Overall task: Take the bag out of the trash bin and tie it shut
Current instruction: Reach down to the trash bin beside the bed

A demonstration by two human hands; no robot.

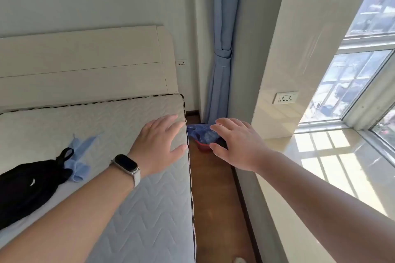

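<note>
A small red trash bin (204, 148) stands on the wooden floor in the far corner, in the narrow gap between bed and window ledge. A blue plastic bag (201, 133) lines it and hangs over its rim. My right hand (237, 141) is stretched out in front of the bin with fingers spread, holding nothing and hiding the bin's right part. My left hand (161, 144), a smartwatch on its wrist, hovers open over the mattress corner, left of the bin.
A bare mattress (132, 198) with a cream headboard (85, 64) fills the left; a black pouch (27, 186) and a light blue cloth (80, 160) lie on it. A tied blue curtain (220, 66) hangs behind the bin. A sunlit window ledge (320, 156) runs along the right.
</note>
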